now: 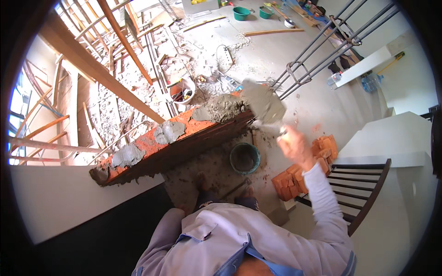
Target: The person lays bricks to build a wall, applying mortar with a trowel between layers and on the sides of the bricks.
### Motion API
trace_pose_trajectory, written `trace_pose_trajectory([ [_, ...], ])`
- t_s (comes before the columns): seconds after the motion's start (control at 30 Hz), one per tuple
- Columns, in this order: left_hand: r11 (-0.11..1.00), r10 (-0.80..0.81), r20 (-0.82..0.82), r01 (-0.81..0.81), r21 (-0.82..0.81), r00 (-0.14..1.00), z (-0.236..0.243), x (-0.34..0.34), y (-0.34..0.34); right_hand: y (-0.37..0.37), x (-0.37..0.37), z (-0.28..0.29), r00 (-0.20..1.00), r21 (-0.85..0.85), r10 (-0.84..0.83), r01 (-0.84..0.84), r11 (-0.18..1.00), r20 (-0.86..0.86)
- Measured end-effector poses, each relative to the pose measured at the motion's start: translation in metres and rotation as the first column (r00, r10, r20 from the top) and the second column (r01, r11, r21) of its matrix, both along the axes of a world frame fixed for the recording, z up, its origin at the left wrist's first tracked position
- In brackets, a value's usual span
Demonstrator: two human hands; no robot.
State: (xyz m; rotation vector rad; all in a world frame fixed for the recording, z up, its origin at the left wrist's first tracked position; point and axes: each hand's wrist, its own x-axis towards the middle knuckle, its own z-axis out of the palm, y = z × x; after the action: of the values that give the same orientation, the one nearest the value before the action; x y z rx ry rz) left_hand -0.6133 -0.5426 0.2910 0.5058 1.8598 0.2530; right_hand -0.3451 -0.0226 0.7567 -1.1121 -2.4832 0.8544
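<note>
Along a low brick wall [195, 139], a grey-smeared trowel [266, 103] is held near one end.
Fingers of the right hand [297, 145] curl tightly around it; the left hand is out of sight. Keeping strokes level should spread the mortar [221, 108] evenly.

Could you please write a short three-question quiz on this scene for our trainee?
1. Which hand grips the trowel?
2. True or false: the mortar covers the top of the brick wall in one unbroken layer.
3. Multiple choice: in the picture, the loose bricks lie (a) inside the white bucket, (b) right of the round tub, (c) left of that tub.

Key: 1. The right hand. 2. False; bare orange gaps show between patches. 3. b.
</note>
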Motion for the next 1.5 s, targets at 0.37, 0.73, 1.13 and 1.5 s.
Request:
trace_pose_trajectory([
  [0.37, 0.982, 0.062, -0.078, -0.047, 0.182, 0.995, 0.098, -0.08, 0.048, 0.031, -0.011, -0.129, 0.994, 0.321, 0.099, -0.082, 0.943, -0.035],
  [0.73, 0.975, -0.219, 0.034, 0.22, -0.03, 0.975, 0.036, -0.049, 0.012, 0.002, -0.004, 0.049, 0.957, 0.22, -0.065, 0.001, 0.975, 0.281],
  [1.13, 0.888, 0.198, 0.196, -0.26, 0.378, 0.96, -0.051, -0.038, 0.053, 0.011, -0.149, 0.086, 0.592, 0.558, -0.057, -0.716, 0.419, 0.804],
  [1.5, 0.976, 0.026, 0.212, -0.071, 0.206, 0.977, -0.072, -0.084, 0.024, 0.006, -0.027, 0.072, 0.869, 0.05, -0.129, 0.12, 0.992, 0.477],
])
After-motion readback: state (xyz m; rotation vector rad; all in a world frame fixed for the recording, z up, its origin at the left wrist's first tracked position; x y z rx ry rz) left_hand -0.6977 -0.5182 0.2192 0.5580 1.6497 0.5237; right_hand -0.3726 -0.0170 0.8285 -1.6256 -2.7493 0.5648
